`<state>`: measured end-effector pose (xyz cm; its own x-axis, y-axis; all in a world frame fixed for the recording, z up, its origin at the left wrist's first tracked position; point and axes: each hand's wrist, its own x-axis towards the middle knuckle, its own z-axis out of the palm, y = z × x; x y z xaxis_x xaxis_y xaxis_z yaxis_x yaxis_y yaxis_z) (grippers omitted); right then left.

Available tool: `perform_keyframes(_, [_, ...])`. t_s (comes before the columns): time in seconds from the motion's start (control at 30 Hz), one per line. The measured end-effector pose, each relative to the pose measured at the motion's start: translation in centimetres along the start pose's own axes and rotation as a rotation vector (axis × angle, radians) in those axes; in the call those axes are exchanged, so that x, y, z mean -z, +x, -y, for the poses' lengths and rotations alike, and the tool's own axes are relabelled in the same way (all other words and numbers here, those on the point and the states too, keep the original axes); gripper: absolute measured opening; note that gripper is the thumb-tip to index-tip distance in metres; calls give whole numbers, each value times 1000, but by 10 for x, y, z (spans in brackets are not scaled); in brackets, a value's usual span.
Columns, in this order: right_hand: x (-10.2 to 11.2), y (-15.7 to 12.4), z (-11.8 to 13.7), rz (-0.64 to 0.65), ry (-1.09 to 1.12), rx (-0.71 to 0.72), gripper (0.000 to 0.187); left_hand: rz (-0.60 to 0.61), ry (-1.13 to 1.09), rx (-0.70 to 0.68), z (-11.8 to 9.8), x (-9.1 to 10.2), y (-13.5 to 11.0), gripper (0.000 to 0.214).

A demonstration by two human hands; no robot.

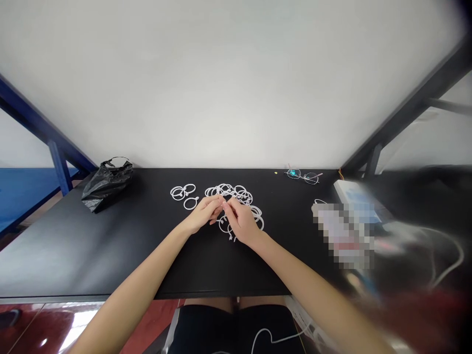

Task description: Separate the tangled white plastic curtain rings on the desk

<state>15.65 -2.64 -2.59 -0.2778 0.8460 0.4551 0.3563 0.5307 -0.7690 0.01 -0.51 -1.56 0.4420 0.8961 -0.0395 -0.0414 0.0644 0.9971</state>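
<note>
My left hand (206, 212) and my right hand (241, 220) meet over the middle of the black table, fingertips pinched together and nearly touching. Whatever they grip between them is too small and too covered to make out. Around and beneath them lies a pile of thin white plastic rings (245, 196), each with a small tab or clasp. Some rings (223, 224) show below and between the hands, partly hidden by the fingers. Left of the pile, several separate white rings (191, 203) lie flat near my left hand.
A black plastic bag (108, 182) stands at the table's far left. Eyeglasses (303, 176) lie at the back right by the wall. To the right are a white box (356, 196), a partly pixelated item and a blurred white cable (455, 258). Metal frame bars flank the table.
</note>
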Motion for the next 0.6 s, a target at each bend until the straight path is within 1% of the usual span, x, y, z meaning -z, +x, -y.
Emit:
perform_keyframes(0.17, [-1,0,-2,27,81,-48,28,-46,8,-20,4,-2,0,32])
perform_keyframes(0.27, [-2,-1,-2,35,112,-77,29,-31,22,5,6,0,1,32])
perform_keyframes(0.4, [-2,-1,-1,35,117,-75,31,-8,33,13,6,2,0,32])
perform_keyframes(0.6, [-3,-2,-3,43,116,-74,32,-20,60,10,4,2,-1,33])
